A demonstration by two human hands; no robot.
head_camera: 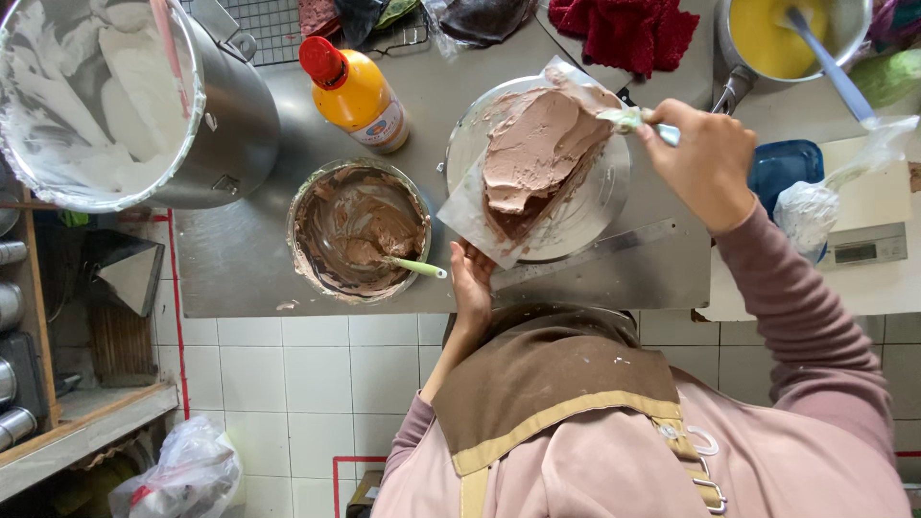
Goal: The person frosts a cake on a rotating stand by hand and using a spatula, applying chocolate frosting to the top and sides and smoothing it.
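Nearest the camera: the person's pink top and brown apron bib. The left hand (472, 280) rests at the table's (240, 259) near edge, fingers loosely spread and holding nothing, touching the corner of the paper sheet (467, 213) under the cake. The steel table stands above a white tiled floor.

Just left of that hand sits a glass bowl (357, 230) of brown chocolate cream, a pale green-handled spatula (414, 266) leaning inside it. On the clear round turntable (595, 197) lies the cake (537, 153), top coated in light brown cream, darker layers showing on its near side.

The right hand (705, 158) is closed around a palette knife handle (638, 120), whose tip meets the cream at the cake's far right edge. The two hands are well apart.

Further out: an orange squeeze bottle with red cap (353, 91), a large steel pot (125, 96) lined with white cream, a wire rack (273, 29), red cloth (628, 34), a pan of yellow mixture (777, 38) with a utensil in it, a blue tray (782, 168), a piping bag (815, 206) and a scale (868, 249)
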